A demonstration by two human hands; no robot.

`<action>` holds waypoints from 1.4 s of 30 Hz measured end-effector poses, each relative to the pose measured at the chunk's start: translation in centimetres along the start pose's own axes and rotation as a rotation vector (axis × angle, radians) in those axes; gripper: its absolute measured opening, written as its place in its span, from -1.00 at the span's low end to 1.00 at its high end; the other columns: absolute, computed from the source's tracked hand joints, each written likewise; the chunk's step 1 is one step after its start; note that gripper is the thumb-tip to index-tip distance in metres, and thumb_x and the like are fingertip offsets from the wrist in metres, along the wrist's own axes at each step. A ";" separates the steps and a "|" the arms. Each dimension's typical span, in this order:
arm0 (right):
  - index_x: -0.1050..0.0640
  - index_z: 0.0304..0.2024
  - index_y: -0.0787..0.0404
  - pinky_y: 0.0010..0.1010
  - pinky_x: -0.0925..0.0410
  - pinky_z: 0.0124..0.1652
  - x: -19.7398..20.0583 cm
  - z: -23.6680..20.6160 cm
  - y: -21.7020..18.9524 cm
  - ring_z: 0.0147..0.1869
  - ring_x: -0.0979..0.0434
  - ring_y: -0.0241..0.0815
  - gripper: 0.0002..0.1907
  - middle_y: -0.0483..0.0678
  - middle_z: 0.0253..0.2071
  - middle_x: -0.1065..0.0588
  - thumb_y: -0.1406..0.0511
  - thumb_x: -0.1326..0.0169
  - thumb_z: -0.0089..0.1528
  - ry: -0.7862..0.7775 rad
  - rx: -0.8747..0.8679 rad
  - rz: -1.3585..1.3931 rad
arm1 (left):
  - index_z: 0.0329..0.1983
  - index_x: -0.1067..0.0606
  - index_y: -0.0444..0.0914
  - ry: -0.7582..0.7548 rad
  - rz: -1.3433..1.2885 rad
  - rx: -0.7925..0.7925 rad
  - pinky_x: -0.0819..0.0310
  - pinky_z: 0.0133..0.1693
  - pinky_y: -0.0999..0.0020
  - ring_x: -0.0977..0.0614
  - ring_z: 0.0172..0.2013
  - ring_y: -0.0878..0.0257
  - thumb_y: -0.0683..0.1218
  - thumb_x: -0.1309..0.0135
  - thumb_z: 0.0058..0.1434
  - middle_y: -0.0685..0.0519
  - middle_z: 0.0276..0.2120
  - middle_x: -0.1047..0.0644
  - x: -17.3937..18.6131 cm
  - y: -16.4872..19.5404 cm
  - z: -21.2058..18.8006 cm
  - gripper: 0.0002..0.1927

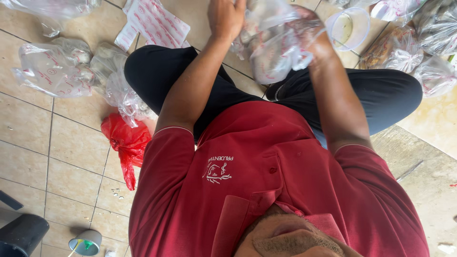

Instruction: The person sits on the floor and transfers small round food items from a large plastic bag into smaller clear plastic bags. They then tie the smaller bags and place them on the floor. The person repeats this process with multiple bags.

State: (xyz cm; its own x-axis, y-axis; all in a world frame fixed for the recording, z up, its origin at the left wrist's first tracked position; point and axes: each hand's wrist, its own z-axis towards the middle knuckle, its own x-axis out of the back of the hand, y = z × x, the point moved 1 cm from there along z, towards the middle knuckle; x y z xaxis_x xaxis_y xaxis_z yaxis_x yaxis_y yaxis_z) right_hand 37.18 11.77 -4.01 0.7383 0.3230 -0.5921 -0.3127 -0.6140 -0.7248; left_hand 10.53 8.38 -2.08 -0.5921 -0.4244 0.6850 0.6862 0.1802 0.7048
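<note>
Item in hand: a clear plastic bag filled with pale rounded lumps (271,54), held up above the lap, off the beige tiled floor (28,143).

Left hand (226,19): grip pressed together on the bag's upper left edge. Right hand (316,40): grip closed around its right side, fingers partly hidden by the film. The bag hangs between the two hands, touching both.

Judgement: the film looks thin and the load heavy, so handling it well calls for a firm hold high on the plastic, with the weight kept level.

Right of the bag and near it stands a clear round plastic cup (350,26). Further filled clear bags (52,71) lie well to its left, and a crumpled red plastic bag (126,143) lies below those.
</note>
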 end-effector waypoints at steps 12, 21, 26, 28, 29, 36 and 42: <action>-0.51 0.05 0.26 -0.20 -0.53 0.03 -0.8 4.0 1.8 -0.03 -0.60 -0.02 -0.75 0.05 -0.05 -0.53 0.23 0.12 0.57 -0.082 0.104 0.538 | 0.27 -0.36 -0.16 -0.225 0.150 -0.109 -0.52 -0.14 -0.02 -0.61 -0.16 -0.16 -0.26 -0.10 0.20 -0.13 -0.09 -0.49 2.1 -2.2 -5.9 -0.45; -0.51 0.04 0.32 -0.18 -0.52 0.03 -1.3 4.8 4.0 -0.06 -0.60 0.00 -0.66 0.11 -0.05 -0.60 0.28 0.23 0.40 0.526 0.172 0.674 | 0.50 0.05 -0.13 -0.742 -0.919 0.511 -0.48 0.21 0.11 -0.37 0.36 -0.05 -0.34 -0.13 0.26 -0.16 0.40 -0.24 -1.3 -0.5 -7.4 -0.13; -0.50 0.00 0.18 -0.38 -0.41 -0.27 -1.4 5.1 5.9 -0.44 -0.41 -0.30 -0.70 -0.03 -0.29 -0.55 0.16 0.16 0.43 0.770 0.080 0.701 | 0.53 0.01 -0.03 -0.698 -0.841 0.908 -0.68 0.00 0.15 -0.49 0.19 0.04 -0.28 0.29 0.29 -0.05 0.40 -0.16 1.3 -1.0 -5.3 -0.27; -0.50 0.01 0.18 -0.34 -0.47 -0.27 -1.6 5.2 6.7 -0.55 -0.30 -0.35 -0.74 -0.10 -0.41 -0.45 0.18 0.11 0.43 0.839 0.068 0.676 | 0.47 -0.17 -0.09 -0.680 -0.575 0.659 -0.68 -0.02 0.24 -0.66 0.04 0.08 -0.20 0.22 0.35 -0.07 0.31 -0.39 0.9 -1.1 -5.0 -0.41; -0.48 0.01 0.17 -0.31 -0.49 -0.26 -1.7 5.3 7.1 -0.56 -0.28 -0.34 -0.76 -0.12 -0.46 -0.38 0.20 0.10 0.42 0.844 0.070 0.639 | 0.43 -0.25 -0.11 -0.664 -0.442 0.540 -0.67 -0.03 0.28 -0.75 -0.03 0.11 -0.16 0.18 0.38 -0.08 0.27 -0.50 0.4 -1.3 -5.0 -0.47; -0.35 0.09 0.14 -0.13 -0.54 -0.20 -0.3 6.6 9.1 -0.44 -0.36 -0.21 -0.74 -0.10 -0.43 -0.34 0.23 -0.06 0.41 0.764 -0.148 0.430 | 0.06 -0.55 -0.23 -0.450 -0.020 0.288 -0.51 -0.01 0.04 -0.64 -0.03 -0.11 0.02 0.03 0.38 -0.17 -0.09 -0.64 -3.1 -6.0 -2.2 -0.68; -0.22 0.42 0.24 -0.16 -0.53 0.07 -0.2 1.6 2.1 0.18 -0.60 0.10 -0.41 0.15 0.21 -0.45 0.20 -0.07 0.42 0.364 -0.212 0.221 | 0.22 -0.46 -0.22 -1.063 0.177 0.368 -0.46 0.05 0.04 -0.56 0.07 -0.05 0.10 -0.11 0.22 -0.17 0.06 -0.51 -0.8 -9.9 1.3 -0.46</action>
State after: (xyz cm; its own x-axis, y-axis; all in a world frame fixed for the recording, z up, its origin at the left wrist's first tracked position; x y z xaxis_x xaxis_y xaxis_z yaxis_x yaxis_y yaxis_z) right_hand 35.47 11.58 -5.97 0.8412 -0.0824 -0.5345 -0.3850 -0.7853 -0.4848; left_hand 3.65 8.06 -9.35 -0.6777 0.5688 0.4660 0.7341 0.4864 0.4739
